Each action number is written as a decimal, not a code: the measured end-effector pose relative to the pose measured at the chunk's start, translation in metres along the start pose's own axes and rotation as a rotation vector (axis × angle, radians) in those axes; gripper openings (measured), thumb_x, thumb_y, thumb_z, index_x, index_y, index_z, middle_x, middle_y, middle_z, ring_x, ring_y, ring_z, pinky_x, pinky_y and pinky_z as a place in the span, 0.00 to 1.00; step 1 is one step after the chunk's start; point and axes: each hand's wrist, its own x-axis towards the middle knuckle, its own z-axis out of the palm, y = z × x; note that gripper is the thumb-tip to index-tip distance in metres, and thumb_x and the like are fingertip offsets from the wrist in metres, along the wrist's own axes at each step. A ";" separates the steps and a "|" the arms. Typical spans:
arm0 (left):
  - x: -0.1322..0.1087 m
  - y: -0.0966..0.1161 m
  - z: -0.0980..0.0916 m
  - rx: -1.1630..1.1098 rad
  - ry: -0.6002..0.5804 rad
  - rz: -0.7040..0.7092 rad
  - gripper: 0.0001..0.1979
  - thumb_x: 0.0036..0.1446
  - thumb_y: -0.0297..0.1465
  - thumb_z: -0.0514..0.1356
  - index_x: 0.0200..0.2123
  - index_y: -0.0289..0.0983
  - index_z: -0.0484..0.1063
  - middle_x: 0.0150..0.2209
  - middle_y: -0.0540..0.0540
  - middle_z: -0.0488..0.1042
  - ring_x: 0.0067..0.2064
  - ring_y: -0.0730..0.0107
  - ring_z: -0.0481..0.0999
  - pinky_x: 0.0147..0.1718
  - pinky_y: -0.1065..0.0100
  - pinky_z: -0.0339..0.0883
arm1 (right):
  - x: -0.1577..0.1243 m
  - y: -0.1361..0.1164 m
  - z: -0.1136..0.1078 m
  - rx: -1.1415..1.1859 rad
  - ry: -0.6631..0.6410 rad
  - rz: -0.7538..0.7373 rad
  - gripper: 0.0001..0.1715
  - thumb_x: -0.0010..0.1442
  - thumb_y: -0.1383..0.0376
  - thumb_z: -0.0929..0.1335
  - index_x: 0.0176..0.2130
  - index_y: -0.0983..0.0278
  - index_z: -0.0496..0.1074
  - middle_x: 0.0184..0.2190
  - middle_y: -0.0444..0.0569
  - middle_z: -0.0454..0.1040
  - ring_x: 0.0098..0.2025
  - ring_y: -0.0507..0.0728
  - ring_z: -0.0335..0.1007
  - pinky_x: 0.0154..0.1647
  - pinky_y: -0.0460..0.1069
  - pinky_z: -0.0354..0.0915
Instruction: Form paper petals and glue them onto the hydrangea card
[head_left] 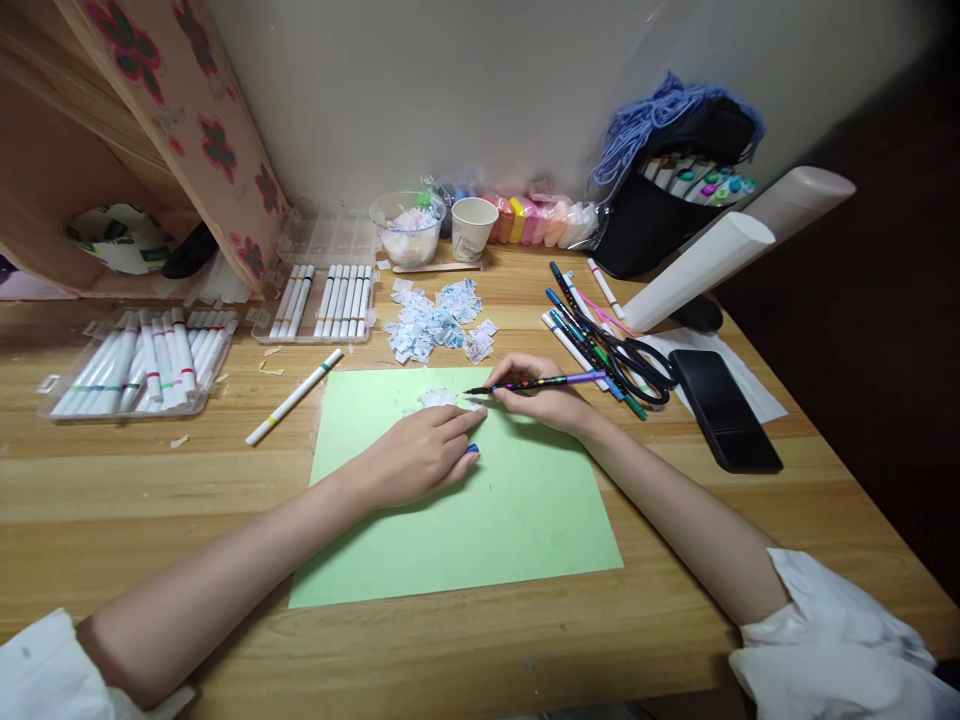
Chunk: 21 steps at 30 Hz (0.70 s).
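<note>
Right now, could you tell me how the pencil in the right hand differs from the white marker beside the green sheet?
The pencil is dark with coloured dots and a purple end; the white marker has green and yellow bands. The pencil is gripped by the right hand, tip over the green sheet; the white marker lies untouched on the table. Both are slender writing tools.

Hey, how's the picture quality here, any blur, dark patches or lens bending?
Head view: green sheet, right hand and pencil sharp under soft, even light; table edges bow from the wide lens; far right falls dark, top right corner blurs.
</note>
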 end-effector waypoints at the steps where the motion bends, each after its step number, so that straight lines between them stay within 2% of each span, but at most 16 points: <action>1: 0.000 0.000 0.000 0.005 -0.001 0.004 0.16 0.64 0.31 0.48 0.31 0.32 0.73 0.51 0.38 0.73 0.44 0.60 0.73 0.43 0.60 0.70 | 0.000 0.001 -0.001 -0.021 0.000 -0.013 0.03 0.52 0.67 0.68 0.31 0.66 0.70 0.28 0.46 0.72 0.29 0.51 0.65 0.30 0.46 0.61; 6: 0.001 0.000 0.001 0.006 0.000 0.004 0.16 0.63 0.31 0.49 0.30 0.32 0.73 0.51 0.38 0.73 0.43 0.60 0.73 0.42 0.60 0.70 | -0.001 0.001 0.000 -0.142 -0.016 -0.051 0.03 0.51 0.71 0.65 0.26 0.65 0.65 0.24 0.43 0.67 0.27 0.50 0.60 0.28 0.46 0.56; 21: 0.000 0.000 0.002 -0.016 -0.009 -0.002 0.17 0.63 0.31 0.49 0.28 0.32 0.73 0.52 0.38 0.71 0.42 0.61 0.72 0.41 0.59 0.70 | 0.000 -0.002 0.000 -0.127 -0.011 -0.048 0.04 0.51 0.70 0.63 0.25 0.64 0.62 0.23 0.42 0.63 0.26 0.50 0.57 0.27 0.46 0.52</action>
